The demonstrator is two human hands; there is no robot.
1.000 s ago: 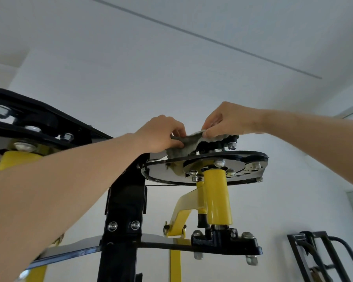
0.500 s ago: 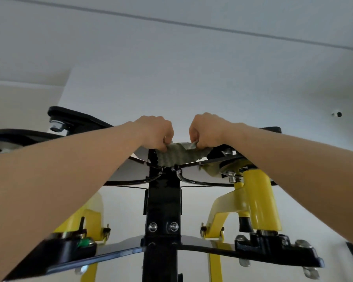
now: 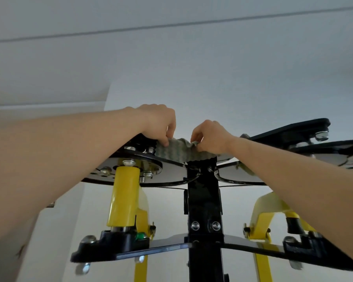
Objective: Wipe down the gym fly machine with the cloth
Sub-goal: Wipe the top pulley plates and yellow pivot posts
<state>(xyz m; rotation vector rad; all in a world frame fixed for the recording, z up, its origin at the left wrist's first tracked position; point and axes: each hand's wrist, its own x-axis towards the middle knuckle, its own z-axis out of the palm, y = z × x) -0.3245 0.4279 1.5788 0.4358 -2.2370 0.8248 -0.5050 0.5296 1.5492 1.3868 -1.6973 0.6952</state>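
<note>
So the crumpled grey-green woven cloth (image 3: 184, 152) is draped right over the top of the black steel centre post (image 3: 204, 200) of the yellow-and-black fly machine, stretched sideways between both hands. The left hand (image 3: 158, 123) is pinching its left end and the right hand (image 3: 210, 137) its right end, both clenched on the fabric. The cloth's long axis runs left to right, across the post, sitting between the two round black cam plates (image 3: 135, 169). Neither hand is really closer, so I'd guess a back-and-forth shoeshine pull comes next.
</note>
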